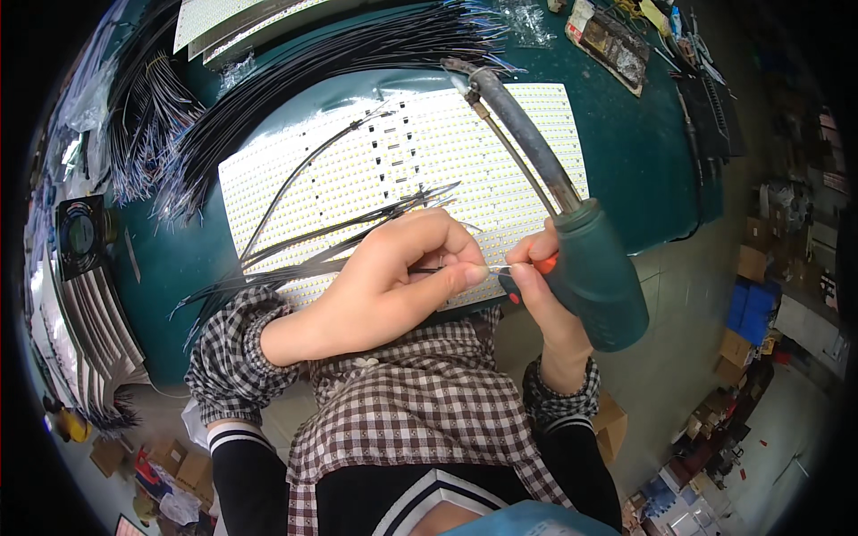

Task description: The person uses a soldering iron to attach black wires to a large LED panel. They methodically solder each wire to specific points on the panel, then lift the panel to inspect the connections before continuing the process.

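Note:
My left hand (384, 281) is closed, thumb and forefinger pinching a thin black cable (424, 270) near its pale stripped end. My right hand (545, 304) is beside it, thumb and finger meeting at the same thin wire end. That hand also holds a soldering gun (601, 286) with a thick green handle, partly covering the palm. The gun's dark metal barrel and thin feed tube reach up over the board. A small red and black part (511, 291) shows below the right thumb; I cannot tell what it belongs to. More loose black cables (335, 234) lie under and beyond my left hand.
White LED boards (500, 152) with rows of yellow dots lie on the green table (639, 152). A large bundle of black cables (295, 85) curves behind them. A stack of boards (89, 330) and a small fan (80, 234) stand at left; a worn tin (609, 40) sits far right.

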Demonstrator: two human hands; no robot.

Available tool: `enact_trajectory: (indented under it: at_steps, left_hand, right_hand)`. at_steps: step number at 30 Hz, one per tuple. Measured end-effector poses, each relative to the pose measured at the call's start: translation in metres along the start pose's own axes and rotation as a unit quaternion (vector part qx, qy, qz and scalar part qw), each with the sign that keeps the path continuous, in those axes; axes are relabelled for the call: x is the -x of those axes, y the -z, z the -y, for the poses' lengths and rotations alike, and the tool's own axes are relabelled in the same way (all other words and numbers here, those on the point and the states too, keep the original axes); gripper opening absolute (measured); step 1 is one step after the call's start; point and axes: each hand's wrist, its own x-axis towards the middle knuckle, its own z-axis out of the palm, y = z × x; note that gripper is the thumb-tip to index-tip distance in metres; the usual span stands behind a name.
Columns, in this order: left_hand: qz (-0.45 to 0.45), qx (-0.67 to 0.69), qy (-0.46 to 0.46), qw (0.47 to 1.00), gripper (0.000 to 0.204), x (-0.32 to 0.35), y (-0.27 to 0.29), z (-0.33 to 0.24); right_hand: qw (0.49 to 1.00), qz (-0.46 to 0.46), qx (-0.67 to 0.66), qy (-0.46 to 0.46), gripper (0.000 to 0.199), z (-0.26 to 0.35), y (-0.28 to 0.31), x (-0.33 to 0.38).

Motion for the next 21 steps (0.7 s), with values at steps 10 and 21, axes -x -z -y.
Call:
enact_trajectory:
  at_steps: [10,21]
  left_hand:
    - [0.003,0.025,0.031,0.999,0.009,-0.002,0.000,0.000]
    - [0.029,-0.050,-0.023,0.998,0.008,0.005,0.003,-0.006]
  right_hand:
    - [0.997,-0.065,0.045,-0.025,0.015,0.003,-0.005,-0.004]
    - [0.966,-0.196,0.168,0.028,0.027,-0.010,-0.005,-0.006]
